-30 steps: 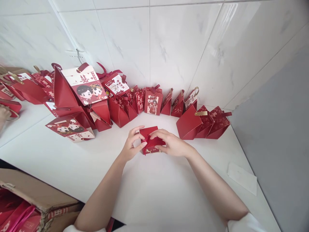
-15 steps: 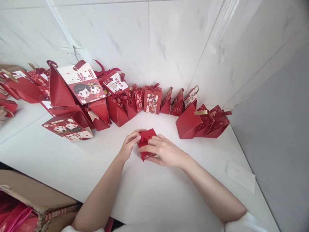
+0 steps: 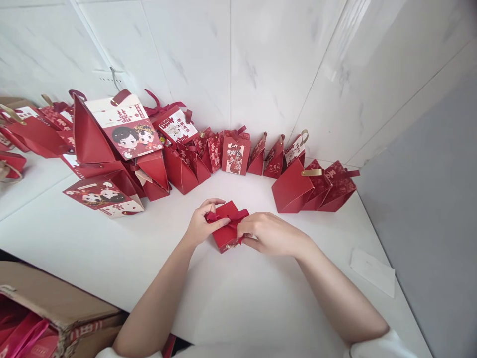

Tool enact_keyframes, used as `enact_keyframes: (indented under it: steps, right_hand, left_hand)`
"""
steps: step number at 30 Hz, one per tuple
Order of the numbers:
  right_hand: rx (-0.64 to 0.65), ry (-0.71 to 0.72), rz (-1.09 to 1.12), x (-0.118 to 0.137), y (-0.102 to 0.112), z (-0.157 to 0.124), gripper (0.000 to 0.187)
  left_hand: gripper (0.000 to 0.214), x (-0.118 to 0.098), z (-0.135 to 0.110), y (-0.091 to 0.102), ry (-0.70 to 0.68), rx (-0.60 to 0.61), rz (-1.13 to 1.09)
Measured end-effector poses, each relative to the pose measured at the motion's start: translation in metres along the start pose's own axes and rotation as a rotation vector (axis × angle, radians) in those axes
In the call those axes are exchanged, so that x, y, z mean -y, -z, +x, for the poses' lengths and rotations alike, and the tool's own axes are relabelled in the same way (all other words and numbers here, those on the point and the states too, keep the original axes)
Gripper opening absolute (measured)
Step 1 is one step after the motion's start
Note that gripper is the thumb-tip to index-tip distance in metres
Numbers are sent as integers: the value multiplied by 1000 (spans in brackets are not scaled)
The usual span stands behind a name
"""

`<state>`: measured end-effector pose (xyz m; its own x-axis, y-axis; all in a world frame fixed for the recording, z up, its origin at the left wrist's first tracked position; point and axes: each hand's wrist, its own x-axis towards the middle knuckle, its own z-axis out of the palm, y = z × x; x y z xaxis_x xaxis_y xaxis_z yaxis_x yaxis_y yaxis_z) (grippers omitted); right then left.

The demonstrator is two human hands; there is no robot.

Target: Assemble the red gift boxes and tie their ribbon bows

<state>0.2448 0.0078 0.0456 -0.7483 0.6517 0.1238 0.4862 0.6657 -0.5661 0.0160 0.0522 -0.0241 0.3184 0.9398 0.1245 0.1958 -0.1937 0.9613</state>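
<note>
In the middle of the white table lies a small red gift box (image 3: 222, 239) with a dark red ribbon bow (image 3: 233, 218) across its top. My left hand (image 3: 204, 223) is closed on the box's left side, its thumb pressing the left part of the bow against the lid. From the right, my right hand (image 3: 266, 233) pinches the ribbon at the box's right edge, fingers curled together. Gold and pale print shows on the near side of the box. The right fingertips partly cover that side.
Several red gift boxes with handles stand along the tiled wall, including a large printed box (image 3: 128, 130) at left and a group (image 3: 292, 189) at right. A cardboard carton (image 3: 55, 298) sits at lower left. A white card (image 3: 372, 271) lies near the table's right edge.
My right hand has moved right, off the box top, and now pinches the ribbon. The bow shows across the lid, under my left thumb. The standing boxes remain in place.
</note>
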Motion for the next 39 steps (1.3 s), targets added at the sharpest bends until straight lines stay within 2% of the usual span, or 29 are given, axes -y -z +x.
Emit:
enact_keyframes:
  steps: [11, 17, 18, 21, 23, 24, 27, 32, 35, 39]
  right_hand:
    - [97, -65, -4, 5, -9, 1, 20]
    - [241, -90, 218, 4, 1, -6, 8]
    - [251, -109, 268, 5, 5, -9, 10]
    - [216, -203, 373, 13, 15, -14, 36]
    - [126, -311, 326, 21, 18, -14, 44]
    - [75, -367, 255, 25, 17, -13, 43]
    - [6, -455, 10, 31, 5, -6, 45]
    - [93, -332, -194, 26, -21, 5, 30]
    - [102, -231, -221, 22, -25, 5, 26]
    - [133, -215, -207, 22, -24, 3, 25]
  left_hand:
    - [50, -1, 2, 3, 10, 50, 35]
    - [40, -3, 0, 6, 21, 37, -40]
    - [37, -3, 0, 7, 30, 31, -81]
    - [27, -7, -2, 6, 37, -65, -175]
    - [21, -10, -4, 3, 27, -132, -135]
    - [25, -12, -5, 1, 23, -135, -87]
    - [32, -15, -8, -5, 24, -54, 37]
    - [34, -15, -9, -8, 100, 16, 8]
    - [39, -14, -8, -7, 145, 36, -33]
    - [40, -14, -7, -7, 157, 53, -60]
